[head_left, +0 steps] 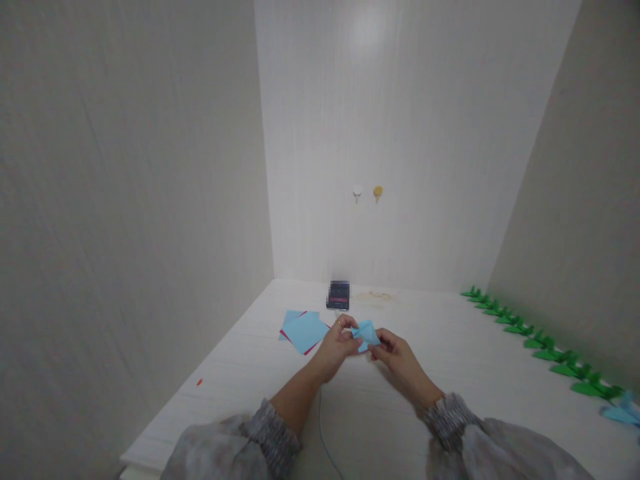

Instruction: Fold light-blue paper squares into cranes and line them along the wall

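Observation:
A small piece of folded light-blue paper (367,333) is held up between my two hands, above the white table. My left hand (339,343), with a ring on one finger, pinches its left side. My right hand (393,350) grips the right edge between thumb and fingers. Left of my left hand lies a loose stack of square paper sheets (304,331), light blue on top with red edges showing beneath. The exact folds of the held paper are too small to make out.
A phone (339,295) stands at the table's back, with a pale cable (323,427) running toward me. Green folded-paper leaf shapes (543,343) line the right side, ending in a blue folded piece (623,410). An orange scrap (199,382) lies left. Two hooks (378,192) are on the wall.

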